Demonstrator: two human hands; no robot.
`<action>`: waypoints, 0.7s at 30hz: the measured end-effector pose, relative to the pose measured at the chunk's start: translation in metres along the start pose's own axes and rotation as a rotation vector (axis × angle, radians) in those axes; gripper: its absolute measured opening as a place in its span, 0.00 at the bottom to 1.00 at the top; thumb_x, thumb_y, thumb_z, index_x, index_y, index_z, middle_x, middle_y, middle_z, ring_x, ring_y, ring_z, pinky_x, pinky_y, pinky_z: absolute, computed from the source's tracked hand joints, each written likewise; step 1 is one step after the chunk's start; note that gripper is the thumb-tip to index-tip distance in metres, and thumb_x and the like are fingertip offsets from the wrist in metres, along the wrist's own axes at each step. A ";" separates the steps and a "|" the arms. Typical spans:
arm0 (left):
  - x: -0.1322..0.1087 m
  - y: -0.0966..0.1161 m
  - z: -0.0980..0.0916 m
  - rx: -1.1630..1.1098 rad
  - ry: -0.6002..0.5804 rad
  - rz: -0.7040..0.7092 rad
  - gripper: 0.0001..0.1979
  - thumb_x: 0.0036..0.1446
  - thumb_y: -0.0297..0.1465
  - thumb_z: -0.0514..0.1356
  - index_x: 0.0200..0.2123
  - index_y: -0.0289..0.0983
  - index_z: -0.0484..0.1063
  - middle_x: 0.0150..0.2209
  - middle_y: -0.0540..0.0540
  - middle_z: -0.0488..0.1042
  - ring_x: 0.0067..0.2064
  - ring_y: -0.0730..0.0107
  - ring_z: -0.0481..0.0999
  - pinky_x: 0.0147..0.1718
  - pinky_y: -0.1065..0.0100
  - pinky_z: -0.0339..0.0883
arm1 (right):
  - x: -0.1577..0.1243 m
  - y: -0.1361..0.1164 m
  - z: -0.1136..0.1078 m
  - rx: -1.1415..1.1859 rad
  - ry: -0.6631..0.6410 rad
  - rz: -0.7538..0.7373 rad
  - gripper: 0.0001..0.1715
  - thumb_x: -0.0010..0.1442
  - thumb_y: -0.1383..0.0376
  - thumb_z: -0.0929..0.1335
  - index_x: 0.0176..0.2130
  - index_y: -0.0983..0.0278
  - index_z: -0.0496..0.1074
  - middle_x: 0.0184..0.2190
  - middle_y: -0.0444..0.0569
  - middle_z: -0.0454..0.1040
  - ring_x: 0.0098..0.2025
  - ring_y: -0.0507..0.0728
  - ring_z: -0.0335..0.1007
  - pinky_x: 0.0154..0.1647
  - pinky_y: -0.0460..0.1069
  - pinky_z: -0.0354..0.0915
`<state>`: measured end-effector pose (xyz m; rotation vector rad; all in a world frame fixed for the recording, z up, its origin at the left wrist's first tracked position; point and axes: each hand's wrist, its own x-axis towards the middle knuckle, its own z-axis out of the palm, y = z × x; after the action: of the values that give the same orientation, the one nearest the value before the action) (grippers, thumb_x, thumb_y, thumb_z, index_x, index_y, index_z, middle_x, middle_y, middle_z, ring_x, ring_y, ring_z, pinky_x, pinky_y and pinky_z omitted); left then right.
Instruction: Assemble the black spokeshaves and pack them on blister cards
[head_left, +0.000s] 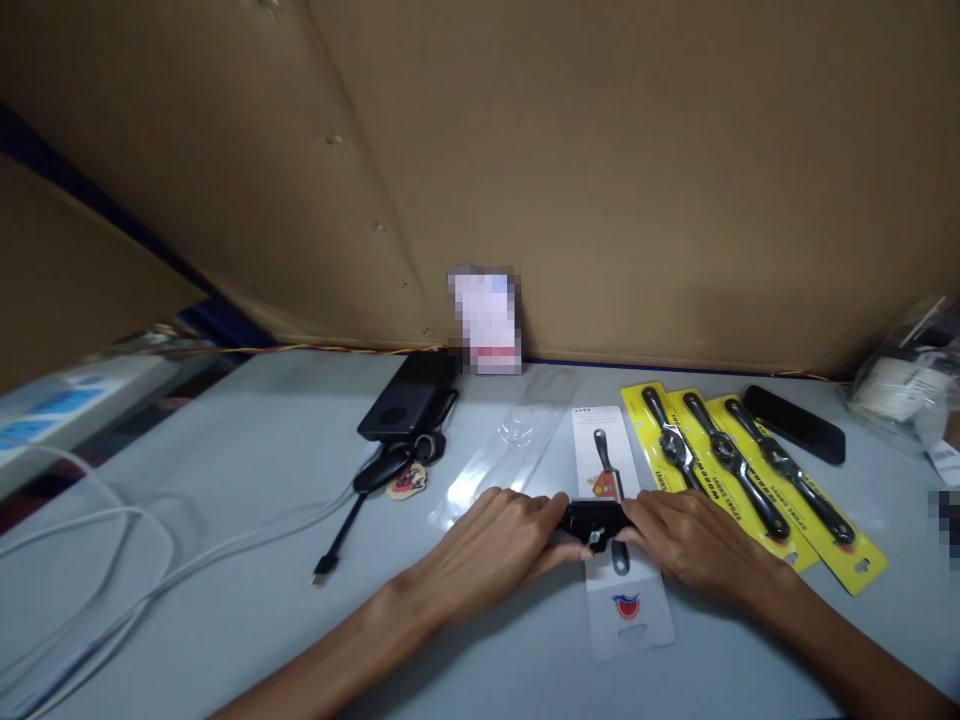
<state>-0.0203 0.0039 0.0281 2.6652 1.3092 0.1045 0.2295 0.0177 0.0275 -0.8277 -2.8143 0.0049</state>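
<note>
Both my hands grip a black spokeshave [598,522] by its two ends, level above the table. My left hand [499,535] is closed round the left handle, thumb underneath. On the other end my right hand [690,535] is closed in the same way. The handles are mostly hidden by my fingers; the middle body with a pale metal screw shows between them. Under the tool lies a white printed backing card [626,610] picturing a spokeshave. Right of it, three yellow-carded spokeshaves [739,455] in clear packs lie side by side, partly behind my right hand.
A clear plastic blister [502,450] lies behind my left hand. Further left are a black power bank [412,395], a black adapter [382,468] and white cables [225,545]. A dark phone [795,425] lies back right; a plastic bag [907,380] stands beyond. A cardboard wall [637,200] closes the back.
</note>
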 end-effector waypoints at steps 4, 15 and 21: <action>0.001 -0.002 0.002 -0.018 0.016 0.013 0.28 0.70 0.51 0.44 0.31 0.37 0.69 0.25 0.43 0.77 0.22 0.66 0.72 0.23 0.62 0.46 | 0.000 -0.002 -0.002 0.005 -0.014 0.011 0.22 0.75 0.63 0.54 0.40 0.68 0.72 0.28 0.51 0.74 0.26 0.55 0.67 0.24 0.52 0.53; 0.000 0.000 0.002 -0.008 0.050 0.012 0.29 0.69 0.53 0.42 0.32 0.37 0.69 0.25 0.43 0.76 0.22 0.64 0.71 0.23 0.62 0.45 | 0.000 0.000 -0.001 0.071 0.025 0.030 0.22 0.74 0.62 0.54 0.45 0.68 0.72 0.26 0.49 0.74 0.26 0.55 0.67 0.26 0.52 0.52; 0.002 -0.004 -0.002 0.003 0.003 0.045 0.26 0.70 0.50 0.44 0.32 0.37 0.68 0.24 0.44 0.75 0.22 0.67 0.70 0.23 0.62 0.47 | 0.003 0.000 -0.003 0.098 0.007 0.052 0.23 0.75 0.61 0.54 0.54 0.70 0.69 0.26 0.48 0.74 0.25 0.55 0.67 0.25 0.51 0.52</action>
<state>-0.0225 0.0078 0.0294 2.6988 1.2515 0.1129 0.2282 0.0192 0.0311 -0.8761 -2.7597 0.1463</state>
